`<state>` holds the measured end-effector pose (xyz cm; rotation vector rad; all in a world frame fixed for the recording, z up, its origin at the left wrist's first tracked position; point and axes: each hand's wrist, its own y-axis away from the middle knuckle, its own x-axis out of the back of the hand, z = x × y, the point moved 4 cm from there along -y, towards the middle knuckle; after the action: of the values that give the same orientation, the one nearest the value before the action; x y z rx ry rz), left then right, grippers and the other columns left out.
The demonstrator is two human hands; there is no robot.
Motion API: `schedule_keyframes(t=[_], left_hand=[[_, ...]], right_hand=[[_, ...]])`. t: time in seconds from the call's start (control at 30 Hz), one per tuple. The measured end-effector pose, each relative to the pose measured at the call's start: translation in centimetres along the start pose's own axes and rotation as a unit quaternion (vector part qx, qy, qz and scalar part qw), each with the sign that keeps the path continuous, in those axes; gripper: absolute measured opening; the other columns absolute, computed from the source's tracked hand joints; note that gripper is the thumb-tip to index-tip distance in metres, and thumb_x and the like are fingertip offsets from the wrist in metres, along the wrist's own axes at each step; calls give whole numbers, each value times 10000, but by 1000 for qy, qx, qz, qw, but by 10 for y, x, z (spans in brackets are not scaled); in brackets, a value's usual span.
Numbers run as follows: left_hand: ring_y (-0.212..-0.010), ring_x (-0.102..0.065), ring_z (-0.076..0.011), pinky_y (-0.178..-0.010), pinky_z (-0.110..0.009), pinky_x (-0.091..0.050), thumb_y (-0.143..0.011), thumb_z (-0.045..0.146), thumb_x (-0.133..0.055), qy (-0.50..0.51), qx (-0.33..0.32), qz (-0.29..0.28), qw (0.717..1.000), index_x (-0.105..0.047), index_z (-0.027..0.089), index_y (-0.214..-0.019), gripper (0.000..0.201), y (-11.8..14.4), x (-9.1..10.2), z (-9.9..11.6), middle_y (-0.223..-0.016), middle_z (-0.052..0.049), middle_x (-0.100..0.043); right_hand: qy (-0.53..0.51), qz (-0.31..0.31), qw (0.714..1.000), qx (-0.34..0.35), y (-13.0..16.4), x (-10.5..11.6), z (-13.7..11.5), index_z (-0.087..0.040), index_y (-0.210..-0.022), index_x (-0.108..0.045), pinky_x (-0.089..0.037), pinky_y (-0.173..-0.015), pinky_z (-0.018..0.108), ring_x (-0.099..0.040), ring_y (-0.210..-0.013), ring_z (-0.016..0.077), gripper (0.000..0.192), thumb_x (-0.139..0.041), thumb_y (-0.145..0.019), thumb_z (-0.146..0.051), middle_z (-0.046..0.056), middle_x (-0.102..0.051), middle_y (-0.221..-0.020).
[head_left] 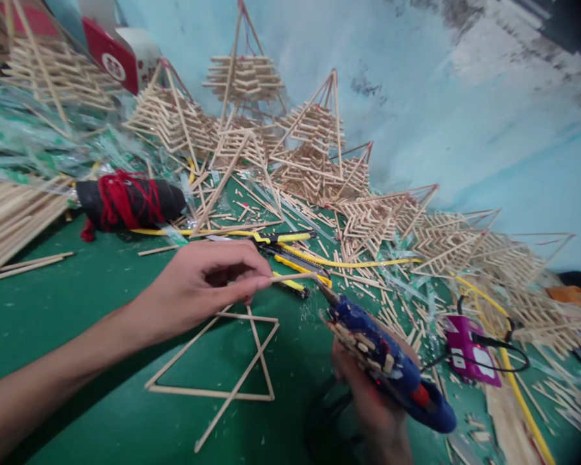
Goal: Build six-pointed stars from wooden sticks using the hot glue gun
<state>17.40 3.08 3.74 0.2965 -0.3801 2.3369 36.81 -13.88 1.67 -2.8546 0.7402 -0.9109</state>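
My left hand (213,284) pinches a thin wooden stick (294,277) between thumb and fingers. The stick's free end points right and meets, or nearly meets, the nozzle of a blue glue gun (382,355). My right hand (368,394) is wrapped around that glue gun, whose body is crusted with bits of wood and dried glue. Below my left hand, a flat frame of crossed wooden sticks (210,391) lies on the green table (101,426). Part of the frame is hidden behind my left fingers. Yellow-and-black cutters (290,237) and a utility knife (303,263) lie just beyond.
Several pyramid-shaped stick structures (314,129) stand along the blue wall. A black roll wound with red yarn (130,200) lies left, near a stack of long sticks (19,219). A purple power box (469,349) with cords sits right. Stick offcuts (363,290) litter the table.
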Motion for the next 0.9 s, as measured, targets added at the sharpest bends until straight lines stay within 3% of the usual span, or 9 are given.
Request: schedule_keyframes(t=[0.5,0.9], left_hand=[[-651,-567,-108,-553,-207,-416,-917,245,-670,26,7,3,1000,-736,184,-835,121,-1,0,2,-778,-12,-650],[-612,-540,-99,-556,-213,-417,-927,265,-646,64,52,-17,996,-706,153,-842,152,0,-4,3,-733,0,-601]], right_hand=[[-27,-11,998,-62,5,1,6,-231,-609,-493,-316,-501,299,-457,-495,128,414,-650,-940,-424,-47,-479,-540],[-47,-9,998,-41,5,-1,6,-226,-593,-491,-312,-492,293,-451,-482,117,410,-668,-933,-372,-58,-475,-513]])
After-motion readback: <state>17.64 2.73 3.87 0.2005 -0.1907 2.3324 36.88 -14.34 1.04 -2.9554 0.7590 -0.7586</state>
